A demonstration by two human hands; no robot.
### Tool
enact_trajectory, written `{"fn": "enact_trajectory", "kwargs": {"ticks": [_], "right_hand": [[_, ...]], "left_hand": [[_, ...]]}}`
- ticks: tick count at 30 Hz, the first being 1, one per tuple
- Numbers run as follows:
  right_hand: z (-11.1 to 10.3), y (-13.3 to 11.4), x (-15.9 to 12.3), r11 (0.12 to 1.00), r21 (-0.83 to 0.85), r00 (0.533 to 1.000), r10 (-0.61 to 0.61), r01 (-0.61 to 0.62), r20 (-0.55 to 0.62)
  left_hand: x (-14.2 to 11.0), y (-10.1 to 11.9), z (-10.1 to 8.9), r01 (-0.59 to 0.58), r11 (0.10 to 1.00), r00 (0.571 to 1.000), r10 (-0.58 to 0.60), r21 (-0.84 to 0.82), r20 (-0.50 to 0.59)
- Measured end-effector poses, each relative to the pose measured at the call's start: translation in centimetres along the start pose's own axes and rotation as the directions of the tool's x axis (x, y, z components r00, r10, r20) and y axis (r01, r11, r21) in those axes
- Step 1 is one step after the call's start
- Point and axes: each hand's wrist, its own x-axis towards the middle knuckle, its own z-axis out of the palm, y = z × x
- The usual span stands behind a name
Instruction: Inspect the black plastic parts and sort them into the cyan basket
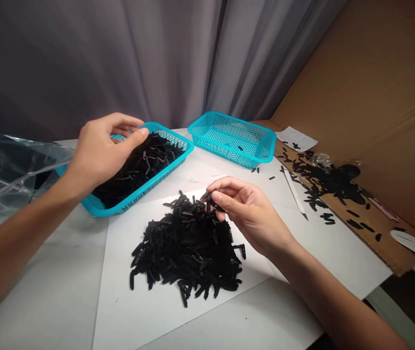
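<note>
A pile of small black plastic strips lies on a white sheet in front of me. My right hand hovers at the pile's far edge, fingers pinched on a black strip. My left hand reaches over the near teal basket, which is filled with the same black strips. Its fingers curl loosely above the strips; I cannot make out whether they hold one.
A second teal basket, nearly bare, stands behind the pile. More black strips are scattered on brown cardboard at the right, beside a white blade-like tool. A clear plastic bag sits at the left. A grey curtain hangs behind.
</note>
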Motion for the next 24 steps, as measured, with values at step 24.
{"fn": "enact_trajectory", "kwargs": {"ticks": [24], "right_hand": [[0.2,0.1,0.0,0.997,0.041,0.997,-0.071,0.073,-0.027]], "left_hand": [[-6.0,3.3,4.7,0.105,0.844,0.941,0.087,-0.526,0.328]]}}
